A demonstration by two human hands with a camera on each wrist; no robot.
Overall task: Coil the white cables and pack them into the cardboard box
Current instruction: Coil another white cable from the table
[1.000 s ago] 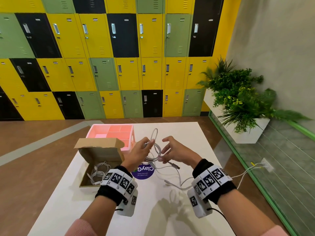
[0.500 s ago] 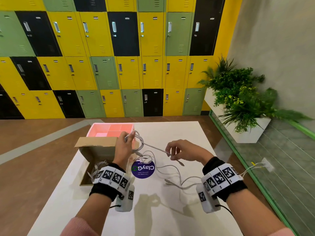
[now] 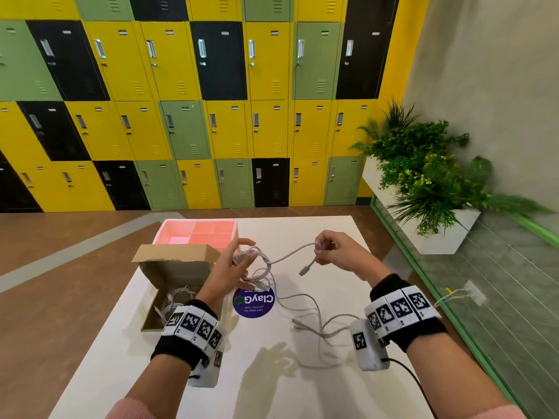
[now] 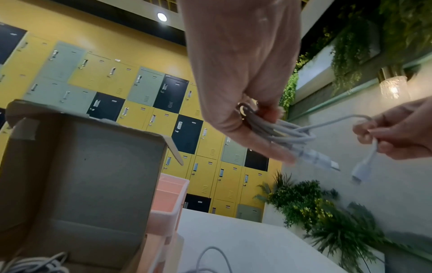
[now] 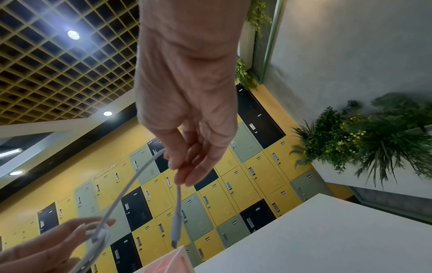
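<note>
Head view: the left hand (image 3: pixel 233 267) grips a half-wound white cable (image 3: pixel 257 264) just above the surface (image 3: pixel 302 373), at 3 o'clock of the cardboard box (image 3: pixel 178 267). The right hand (image 3: pixel 335 252) pinches its free tail near the plug. Best to lay the tail round the loops evenly, keeping them pinched. Another cable (image 3: pixel 314 322) lies loose at 6 o'clock.

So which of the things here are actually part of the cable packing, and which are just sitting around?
Part of the job:
- white cable, coiled in left hand, its end pinched by right hand
- loose cable on table
- cardboard box with a cable already inside

Just lying about:
- pink tray
- purple sticker
- lockers
- plant
</note>
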